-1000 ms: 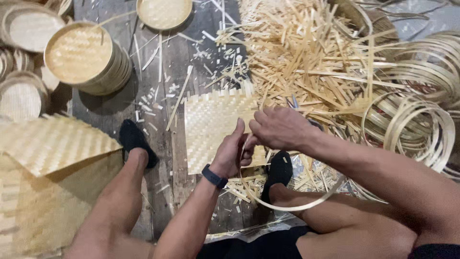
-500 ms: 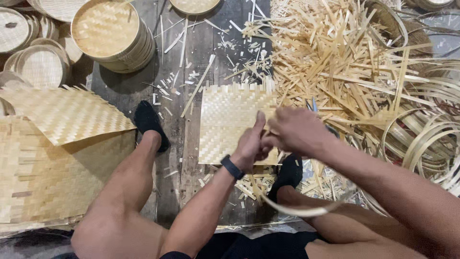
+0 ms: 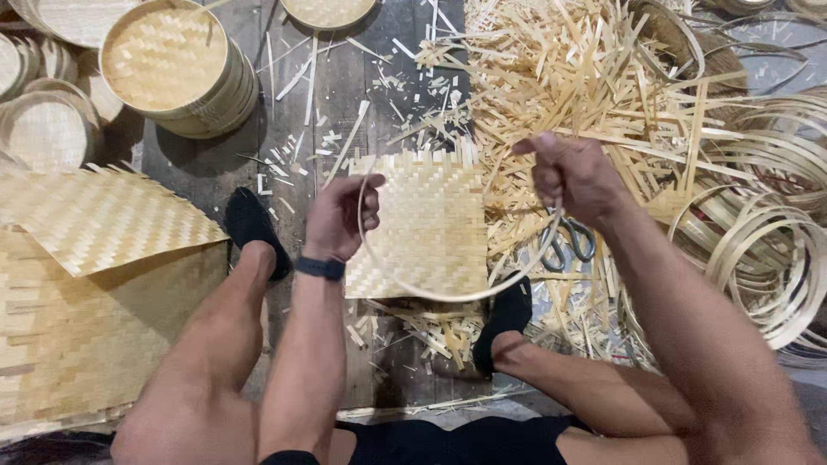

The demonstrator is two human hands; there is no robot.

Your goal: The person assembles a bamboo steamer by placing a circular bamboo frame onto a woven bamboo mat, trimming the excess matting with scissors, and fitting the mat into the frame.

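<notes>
Scissors (image 3: 568,245) lie half hidden behind the right hand's (image 3: 573,176) wrist. At twelve o'clock, a round woven tray (image 3: 327,12) is cut off by the frame's edge.

Bamboo-weaving workshop, floor-level work. Dark plank floor (image 3: 345,86) littered with offcuts. Heap of split bamboo strips (image 3: 568,77) beyond right hand (image 3: 573,176). Coiled hoops (image 3: 767,258) right of it. Woven mats (image 3: 95,220) left of left hand (image 3: 340,215); finished round trays (image 3: 168,65) stacked beyond. Scissors (image 3: 568,245) under right hand.
</notes>
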